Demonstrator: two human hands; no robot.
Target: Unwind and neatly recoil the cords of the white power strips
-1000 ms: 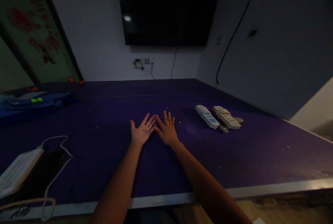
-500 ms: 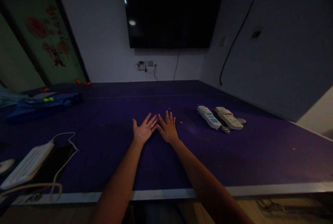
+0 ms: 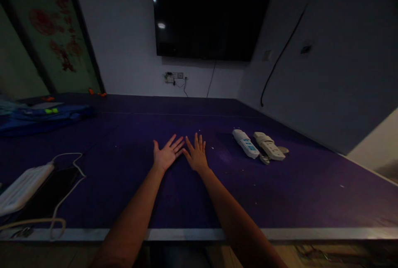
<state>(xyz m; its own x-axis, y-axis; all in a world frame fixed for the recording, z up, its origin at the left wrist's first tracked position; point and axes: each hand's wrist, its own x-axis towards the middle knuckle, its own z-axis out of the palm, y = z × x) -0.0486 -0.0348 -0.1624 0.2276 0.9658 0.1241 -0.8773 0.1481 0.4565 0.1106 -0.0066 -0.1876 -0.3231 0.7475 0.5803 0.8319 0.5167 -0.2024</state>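
Both my hands reach out over the middle of a purple tabletop (image 3: pixel 186 201). My left hand (image 3: pixel 165 156) is palm up with its fingers spread and holds nothing. Beside it, my right hand (image 3: pixel 197 156) shows its back, fingers apart, also holding nothing. The fingertips of the left hand come close to the right thumb; whether they touch I cannot tell. To the right of my hands lie two power strips with their cords wrapped round them: a white one with blue sockets (image 3: pixel 246 143) and a cream one (image 3: pixel 269 146).
At the left edge sit a white power strip (image 3: pixel 25 187), a dark phone-like slab (image 3: pixel 51 191) and a pale cable (image 3: pixel 64 199). Blue cloth (image 3: pixel 46 116) lies at the far left. A television (image 3: pixel 214 15) hangs on the wall, above sockets (image 3: pixel 175 76). The table's pale front edge (image 3: pixel 183 234) runs near me.
The view has shifted and tilted slightly, so the hands and power strips appear a little further left. Both hands keep the same spread pose.
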